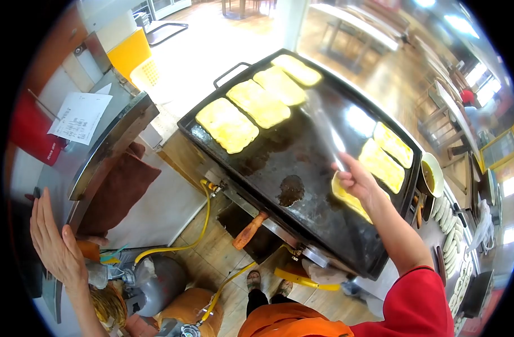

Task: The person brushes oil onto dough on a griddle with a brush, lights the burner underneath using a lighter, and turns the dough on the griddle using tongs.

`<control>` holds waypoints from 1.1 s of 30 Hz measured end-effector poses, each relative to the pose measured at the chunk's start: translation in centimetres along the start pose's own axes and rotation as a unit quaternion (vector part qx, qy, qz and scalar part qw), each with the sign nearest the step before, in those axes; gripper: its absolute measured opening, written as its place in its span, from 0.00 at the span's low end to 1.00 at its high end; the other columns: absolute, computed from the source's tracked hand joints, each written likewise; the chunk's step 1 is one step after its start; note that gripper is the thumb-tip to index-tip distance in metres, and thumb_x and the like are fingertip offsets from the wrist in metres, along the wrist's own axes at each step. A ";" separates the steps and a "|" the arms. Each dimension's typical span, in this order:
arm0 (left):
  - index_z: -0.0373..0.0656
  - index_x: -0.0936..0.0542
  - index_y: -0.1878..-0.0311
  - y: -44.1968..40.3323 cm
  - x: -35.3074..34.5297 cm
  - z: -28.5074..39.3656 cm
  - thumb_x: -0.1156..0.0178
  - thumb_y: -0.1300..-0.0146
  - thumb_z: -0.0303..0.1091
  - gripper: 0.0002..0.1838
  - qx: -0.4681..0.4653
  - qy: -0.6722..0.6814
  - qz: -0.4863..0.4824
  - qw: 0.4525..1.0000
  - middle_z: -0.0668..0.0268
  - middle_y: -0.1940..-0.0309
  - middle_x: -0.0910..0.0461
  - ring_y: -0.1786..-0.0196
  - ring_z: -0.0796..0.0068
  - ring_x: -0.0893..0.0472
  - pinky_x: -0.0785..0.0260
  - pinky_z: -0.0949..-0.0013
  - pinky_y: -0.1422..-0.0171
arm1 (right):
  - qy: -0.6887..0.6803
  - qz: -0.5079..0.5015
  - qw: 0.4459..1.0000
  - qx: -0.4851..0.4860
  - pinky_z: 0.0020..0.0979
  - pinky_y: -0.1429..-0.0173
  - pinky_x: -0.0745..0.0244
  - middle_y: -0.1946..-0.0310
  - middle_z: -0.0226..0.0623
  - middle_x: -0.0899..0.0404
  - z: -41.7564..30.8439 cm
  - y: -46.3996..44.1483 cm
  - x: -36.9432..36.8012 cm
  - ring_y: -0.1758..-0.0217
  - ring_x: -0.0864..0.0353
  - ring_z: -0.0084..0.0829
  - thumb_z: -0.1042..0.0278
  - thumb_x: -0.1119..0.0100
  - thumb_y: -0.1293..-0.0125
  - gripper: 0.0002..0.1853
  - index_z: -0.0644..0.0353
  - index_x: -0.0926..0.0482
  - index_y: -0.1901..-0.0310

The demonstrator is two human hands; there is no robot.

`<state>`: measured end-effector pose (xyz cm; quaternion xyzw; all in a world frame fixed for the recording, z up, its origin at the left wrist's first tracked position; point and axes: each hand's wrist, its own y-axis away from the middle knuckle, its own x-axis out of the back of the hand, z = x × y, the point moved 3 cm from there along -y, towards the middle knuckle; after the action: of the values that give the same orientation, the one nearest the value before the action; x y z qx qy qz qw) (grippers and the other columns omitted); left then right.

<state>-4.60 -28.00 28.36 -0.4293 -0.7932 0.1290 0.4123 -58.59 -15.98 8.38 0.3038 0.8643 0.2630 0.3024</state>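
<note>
While the right hand [355,175] is closed around a shiny metal tool [331,132], its wrist hangs over one flat yellow piece [348,198] on the black griddle [316,165]. If the griddle is hot, a low arm could get burned. One hard push could tip the four far pieces [258,104] over, because they lie near the rim. The left hand [57,241] is open, fingers straight, by the grey counter [117,106]; it seems to hold nothing. The griddle's middle has room to move, but a bowl [432,175] crowds its right edge.
</note>
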 end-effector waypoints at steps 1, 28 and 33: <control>0.44 0.34 0.35 0.0 -0.1 0.0 0.71 0.29 0.49 0.28 -0.002 0.001 0.002 1.000 0.60 0.40 0.32 0.36 0.59 0.35 0.46 0.59 0.32 | 0.013 -0.005 1.000 -0.003 0.15 0.88 0.51 0.72 0.34 0.25 0.1 -0.1 -0.5 0.86 0.40 0.13 0.61 0.48 0.32 0.10 0.56 0.32 0.55; 0.34 0.32 0.42 6.9 -0.6 27.1 0.43 0.41 0.38 0.26 -0.058 0.592 -0.251 0.763 0.50 0.46 0.30 0.45 0.55 0.29 0.39 0.61 0.38 | 0.120 -0.042 0.987 0.093 0.14 0.91 0.57 0.79 0.31 0.29 6.0 22.1 8.8 0.92 0.47 0.10 0.59 0.50 0.32 0.16 0.60 0.31 0.48; 0.29 0.28 0.56 7.3 -2.5 33.6 0.47 0.37 0.43 0.21 -0.002 0.669 -0.400 0.627 0.51 0.70 0.23 0.65 0.62 0.23 0.33 0.63 0.57 | 0.103 -0.030 0.994 0.016 0.16 0.90 0.58 0.80 0.35 0.28 12.0 28.4 12.8 0.91 0.48 0.12 0.57 0.43 0.37 0.20 0.60 0.27 0.48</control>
<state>-25.37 -20.58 1.82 -0.0396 -0.3936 -0.3728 0.8394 -48.15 15.26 13.70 0.2539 0.9035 0.2701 0.2150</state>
